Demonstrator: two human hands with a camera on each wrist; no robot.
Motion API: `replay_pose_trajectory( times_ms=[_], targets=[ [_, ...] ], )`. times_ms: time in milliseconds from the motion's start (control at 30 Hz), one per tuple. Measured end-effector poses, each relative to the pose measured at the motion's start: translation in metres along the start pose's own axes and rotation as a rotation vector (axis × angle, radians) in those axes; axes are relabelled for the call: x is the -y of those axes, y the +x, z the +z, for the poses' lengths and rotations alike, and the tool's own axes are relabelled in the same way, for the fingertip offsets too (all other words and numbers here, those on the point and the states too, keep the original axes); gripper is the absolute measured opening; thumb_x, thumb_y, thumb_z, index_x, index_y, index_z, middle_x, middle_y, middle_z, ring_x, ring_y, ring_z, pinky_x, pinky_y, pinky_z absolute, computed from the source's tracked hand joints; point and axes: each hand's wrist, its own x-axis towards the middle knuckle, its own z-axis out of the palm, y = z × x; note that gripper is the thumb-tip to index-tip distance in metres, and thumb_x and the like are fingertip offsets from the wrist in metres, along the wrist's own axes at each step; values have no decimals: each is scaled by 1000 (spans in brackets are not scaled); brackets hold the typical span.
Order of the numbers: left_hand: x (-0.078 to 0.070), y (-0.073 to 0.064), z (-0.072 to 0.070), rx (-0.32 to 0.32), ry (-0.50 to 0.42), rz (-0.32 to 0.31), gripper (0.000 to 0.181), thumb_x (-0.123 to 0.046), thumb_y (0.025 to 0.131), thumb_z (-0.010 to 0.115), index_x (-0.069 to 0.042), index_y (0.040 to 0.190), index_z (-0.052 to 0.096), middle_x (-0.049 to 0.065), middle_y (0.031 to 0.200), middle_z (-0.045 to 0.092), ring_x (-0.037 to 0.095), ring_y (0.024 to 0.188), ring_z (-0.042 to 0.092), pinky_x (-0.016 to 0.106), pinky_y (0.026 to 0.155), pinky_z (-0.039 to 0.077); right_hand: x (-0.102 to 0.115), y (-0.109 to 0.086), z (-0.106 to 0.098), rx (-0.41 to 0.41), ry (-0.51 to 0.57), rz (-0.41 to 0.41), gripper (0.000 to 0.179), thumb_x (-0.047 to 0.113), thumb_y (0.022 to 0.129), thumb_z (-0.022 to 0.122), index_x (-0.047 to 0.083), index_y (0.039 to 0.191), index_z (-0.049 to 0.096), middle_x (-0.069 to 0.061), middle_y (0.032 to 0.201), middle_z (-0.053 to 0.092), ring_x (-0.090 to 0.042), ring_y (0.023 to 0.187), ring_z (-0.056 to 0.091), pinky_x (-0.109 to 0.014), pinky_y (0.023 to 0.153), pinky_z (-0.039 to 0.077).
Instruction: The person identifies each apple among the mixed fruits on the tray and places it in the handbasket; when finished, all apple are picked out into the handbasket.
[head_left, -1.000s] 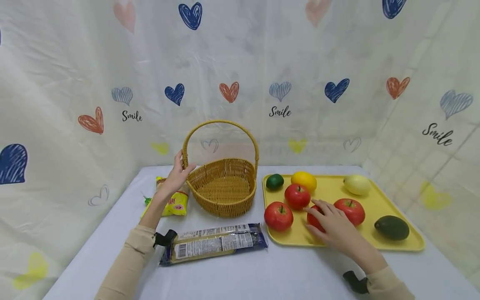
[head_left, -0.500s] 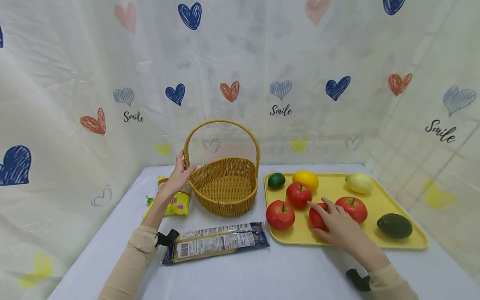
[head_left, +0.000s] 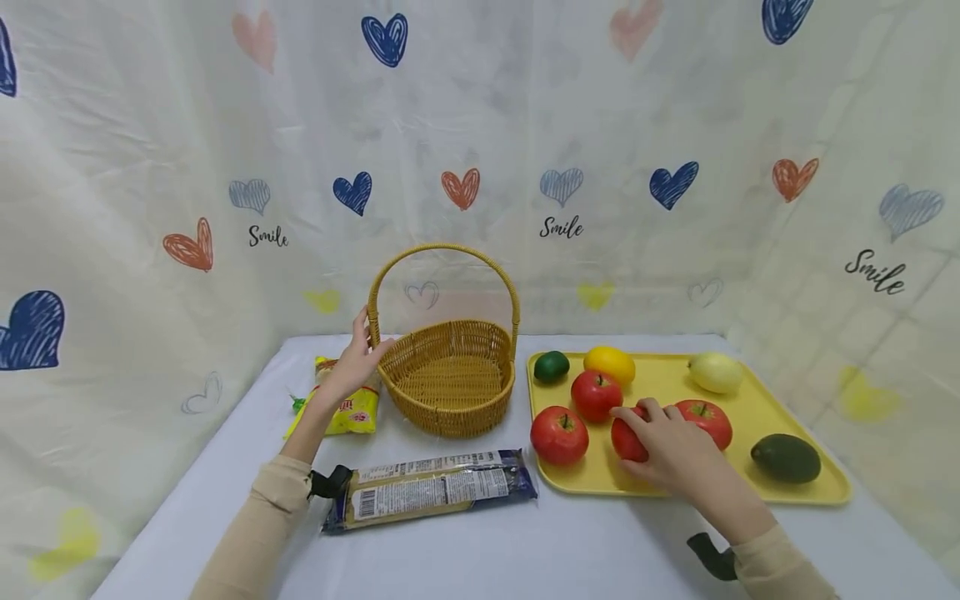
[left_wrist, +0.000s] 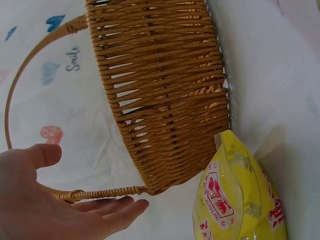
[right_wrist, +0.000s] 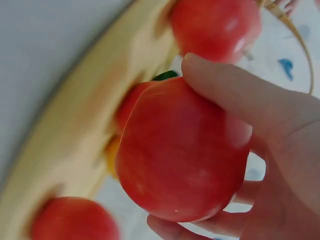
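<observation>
My right hand (head_left: 667,446) grips a red apple (right_wrist: 182,150), thumb on one side and fingers around the other, over the front part of the yellow tray (head_left: 660,371). In the head view the hand covers much of that apple. My left hand (head_left: 358,358) is at the left base of the tall handle (head_left: 442,245) of a wicker basket (head_left: 450,408). In the left wrist view its fingers (left_wrist: 117,212) lie fairly straight along the handle's base, with the thumb held apart.
More red apples (head_left: 559,435), a yellow lemon (head_left: 609,364), a small green fruit (head_left: 551,367), a pale yellow fruit (head_left: 715,372) and a dark green avocado (head_left: 786,458) lie on the tray. A yellow snack bag (left_wrist: 240,195) sits left of the basket, a long flat packet (head_left: 431,490) in front.
My right hand's fingers have closed in around the apple, which has shifted slightly left. The left hand stays at the basket handle. The head view has moved slightly.
</observation>
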Motion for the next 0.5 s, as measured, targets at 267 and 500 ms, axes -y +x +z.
replay_pose_trajectory(
  times_ms=[267, 500],
  targets=[
    [1, 0, 5, 33, -28, 6, 90, -47, 108, 45, -24, 163, -23, 26, 172, 6, 46, 159, 12, 64, 127, 18, 32, 19, -28, -201, -88, -131, 71, 39, 74, 92, 19, 135, 61, -22, 127, 59, -42, 102, 62, -56, 80, 60],
    [-2, -4, -2, 26, -5, 20, 89, -47, 108, 44, -21, 163, -22, 25, 172, 9, 47, 159, 11, 66, 126, 16, 75, 76, -38, -172, -72, -376, 67, 40, 80, 88, 21, 138, 60, -16, 135, 57, -37, 111, 61, -49, 86, 61]
  ],
)
